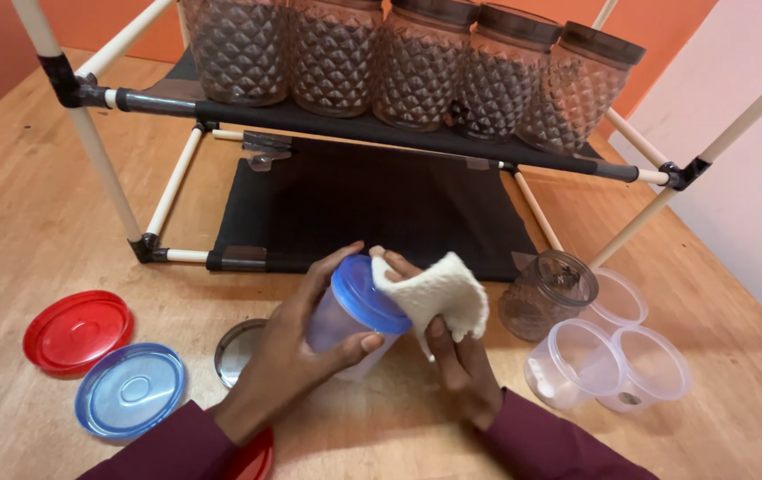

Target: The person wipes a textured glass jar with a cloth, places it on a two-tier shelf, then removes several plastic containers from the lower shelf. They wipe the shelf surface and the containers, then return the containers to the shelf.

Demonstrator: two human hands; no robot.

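Head view | left hand grips container, blue lid tilted up-right | right hand pinches cloth on lid

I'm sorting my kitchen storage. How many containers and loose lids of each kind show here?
Diamond-textured jars with dark lids on the shelf: 5
Diamond-textured jar without lid on the table: 1
Clear plastic tubs: 3
Blue-lidded container in the left hand: 1
Loose red lids: 2
Loose blue lid: 1
Loose metal lid: 1
Total: 14

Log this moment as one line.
left hand: holds blue-lidded container | right hand: presses white cloth on lid | loose lids left
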